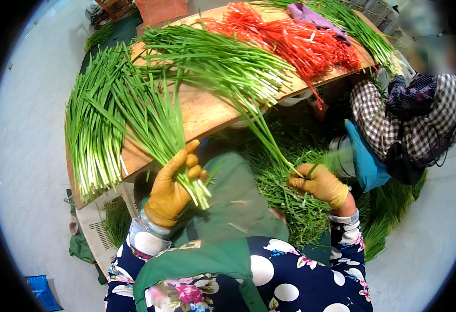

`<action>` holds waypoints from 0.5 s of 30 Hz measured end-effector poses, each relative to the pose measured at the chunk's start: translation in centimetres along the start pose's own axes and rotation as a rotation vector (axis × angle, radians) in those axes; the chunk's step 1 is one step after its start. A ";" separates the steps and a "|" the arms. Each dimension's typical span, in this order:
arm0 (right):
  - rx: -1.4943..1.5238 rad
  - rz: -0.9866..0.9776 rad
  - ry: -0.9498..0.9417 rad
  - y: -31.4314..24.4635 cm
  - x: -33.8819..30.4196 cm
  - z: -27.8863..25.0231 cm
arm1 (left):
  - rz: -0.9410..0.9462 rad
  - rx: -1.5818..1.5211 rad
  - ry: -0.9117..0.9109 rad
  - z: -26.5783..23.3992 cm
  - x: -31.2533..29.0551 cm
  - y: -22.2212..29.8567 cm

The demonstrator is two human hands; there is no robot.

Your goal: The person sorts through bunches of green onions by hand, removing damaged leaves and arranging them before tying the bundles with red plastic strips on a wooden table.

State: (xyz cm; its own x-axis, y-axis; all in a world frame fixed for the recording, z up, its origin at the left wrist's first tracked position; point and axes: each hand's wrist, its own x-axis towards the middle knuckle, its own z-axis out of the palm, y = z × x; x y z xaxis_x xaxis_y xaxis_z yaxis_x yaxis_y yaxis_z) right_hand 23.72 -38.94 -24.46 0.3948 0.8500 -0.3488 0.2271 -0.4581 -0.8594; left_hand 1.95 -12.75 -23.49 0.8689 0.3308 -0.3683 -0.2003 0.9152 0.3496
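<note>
My left hand [168,188], in a yellow rubber glove, is wrapped round a bunch of garlic chives [155,122]. Their pale stem ends poke out below my fingers, and the green leaves reach up onto the wooden table. On the right, my gloved right hand [319,186] pinches the ends of a few garlic chive stalks [264,132]. Those stalks slant up to the large heap of chives [223,62] on the table. Another pile of chives [97,125] lies at the table's left end, white ends toward me.
Red ties [295,44] lie heaped on the wooden table [202,109], beside a purple cloth [316,22]. Loose green trimmings [293,213] cover the area below my right hand. At the right sits a co-worker in a checked top [376,117], near a blue cloth [366,161].
</note>
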 end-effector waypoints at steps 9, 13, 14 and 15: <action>0.091 0.707 -0.034 19.0 -6.7 -1.6 | -0.030 -0.031 -0.057 -1.1 0.4 0.7; -0.218 0.888 0.025 23.4 -10.2 -3.5 | 0.008 -0.045 0.000 -0.5 0.4 0.6; -0.376 0.830 0.027 23.3 -10.7 -3.6 | -0.021 -0.098 -0.044 -0.6 0.5 0.6; -0.530 0.749 0.022 22.9 -10.3 -3.4 | -0.036 -0.141 -0.085 -0.5 0.3 1.0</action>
State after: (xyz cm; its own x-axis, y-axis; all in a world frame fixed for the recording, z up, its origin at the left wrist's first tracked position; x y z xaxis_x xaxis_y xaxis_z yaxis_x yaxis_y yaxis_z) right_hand 27.83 -59.07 -39.24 0.6192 0.2798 -0.7337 0.2814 -0.9514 -0.1253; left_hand 1.79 -11.62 -23.70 0.9106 0.2823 -0.3018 -0.2251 0.9513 0.2107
